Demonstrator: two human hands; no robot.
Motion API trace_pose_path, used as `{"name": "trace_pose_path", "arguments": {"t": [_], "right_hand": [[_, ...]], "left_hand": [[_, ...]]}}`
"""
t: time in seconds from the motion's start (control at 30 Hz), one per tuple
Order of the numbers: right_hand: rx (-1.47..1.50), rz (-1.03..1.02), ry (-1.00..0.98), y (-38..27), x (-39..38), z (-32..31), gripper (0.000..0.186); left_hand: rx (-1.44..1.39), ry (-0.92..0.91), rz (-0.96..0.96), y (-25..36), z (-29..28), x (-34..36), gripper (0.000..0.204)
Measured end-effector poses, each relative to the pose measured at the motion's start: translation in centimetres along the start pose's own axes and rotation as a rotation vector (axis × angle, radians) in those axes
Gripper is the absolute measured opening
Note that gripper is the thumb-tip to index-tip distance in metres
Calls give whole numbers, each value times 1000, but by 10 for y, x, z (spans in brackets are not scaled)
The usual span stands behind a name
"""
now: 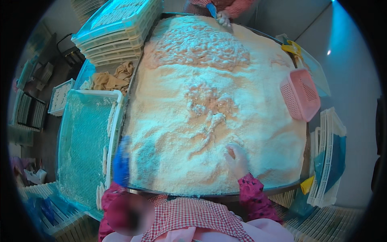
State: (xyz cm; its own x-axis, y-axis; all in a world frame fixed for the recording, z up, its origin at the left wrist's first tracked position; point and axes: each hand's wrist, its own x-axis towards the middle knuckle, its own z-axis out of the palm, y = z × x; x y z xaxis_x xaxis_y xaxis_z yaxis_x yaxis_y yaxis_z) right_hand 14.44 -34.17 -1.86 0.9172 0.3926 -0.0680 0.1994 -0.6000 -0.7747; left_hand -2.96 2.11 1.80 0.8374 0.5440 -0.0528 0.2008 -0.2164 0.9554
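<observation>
Apron point(189, 215), six o'clock. Right grip point(237, 161), four: released. Left grip point(121, 166), eight: I cannot tell; sideways drift could dislodge tray strips point(105, 156).

Bluish light brightens the powder point(258, 105), its hollows softly shadowed; glare streaks the wall point(350, 80); the left hand point(121, 163) is blurred; straight edges bend toward the black rim.

This is looking like a food workshop: white powder point(161, 111) is covering the big surface point(308, 145) around the right grip point(237, 160), and piled trays point(117, 42) are standing beyond it, to its left.
</observation>
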Motion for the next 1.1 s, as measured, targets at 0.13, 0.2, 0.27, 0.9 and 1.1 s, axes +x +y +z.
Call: {"name": "trace_pose_path", "arguments": {"t": [0.13,0.2,0.27,0.9,1.1], "right_hand": [[61,-77,99,-33,-8,36,38],[254,-34,225,-41,8,51,41],[237,46,385,-28,25,40,41],[-369,-103,131,15,23,1,79],[-364,-319,153,-46,20,44,58]], "left_hand": [[206,-309,275,-29,137,20,39],[198,-269,437,-13,188,16,30],[276,-423,468,-20,227,3,26],[648,-573,368,-21,106,27,51],[767,-442,417,-37,150,28,59]]}}
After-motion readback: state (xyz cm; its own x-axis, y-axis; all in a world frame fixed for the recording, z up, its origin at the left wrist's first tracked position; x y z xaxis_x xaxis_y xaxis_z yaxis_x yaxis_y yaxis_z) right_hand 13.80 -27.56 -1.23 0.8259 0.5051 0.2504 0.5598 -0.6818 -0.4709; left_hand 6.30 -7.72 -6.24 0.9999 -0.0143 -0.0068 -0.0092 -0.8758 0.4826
